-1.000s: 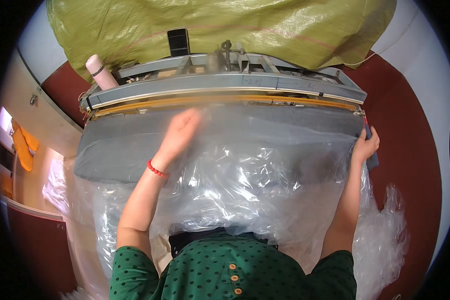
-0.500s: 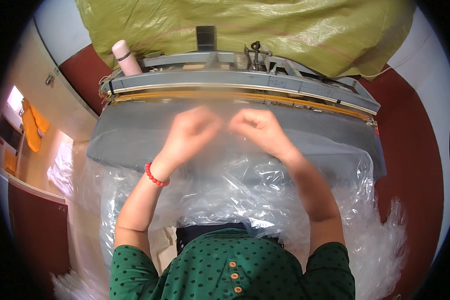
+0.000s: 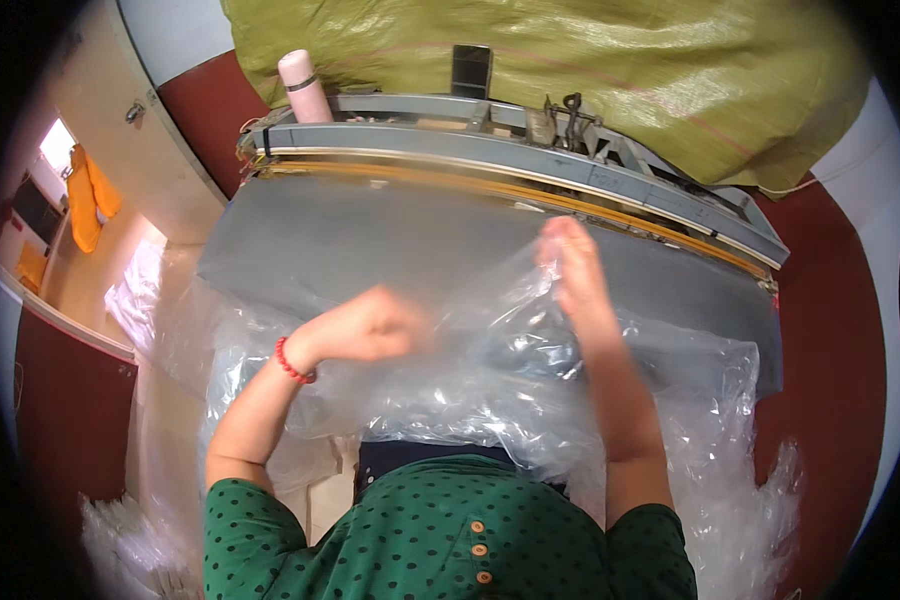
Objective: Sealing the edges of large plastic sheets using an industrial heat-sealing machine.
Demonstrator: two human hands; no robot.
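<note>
Crumpled clear plastic film (image 3: pixel 530 420) spreads over my lap and the near part of a grey work surface (image 3: pixel 370 230). My right hand (image 3: pixel 578 270) is raised over the far right part of that surface, its fingers pressed together on a gathered piece of the film, which pulls up to it in folds. Lower and to the left, my left hand (image 3: pixel 370 325) is curled closed above the film, a red bead bracelet (image 3: pixel 295 362) on its wrist. Its fingertips are smeared by motion, so what it grips does not show.
Behind the grey surface runs a long grey metal frame (image 3: pixel 410 137) with an orange strip (image 3: pixel 470 190). A pink bottle (image 3: pixel 305 88) and a dark phone-like slab (image 3: pixel 471 72) stand there, before a yellow-green woven sheet (image 3: pixel 670 70). A door (image 3: pixel 155 130) is at left.
My hands have moved apart. The left came down and nearer; the right shifted right, lifting film into folds. The view has turned slightly, so the frame sits further right.
</note>
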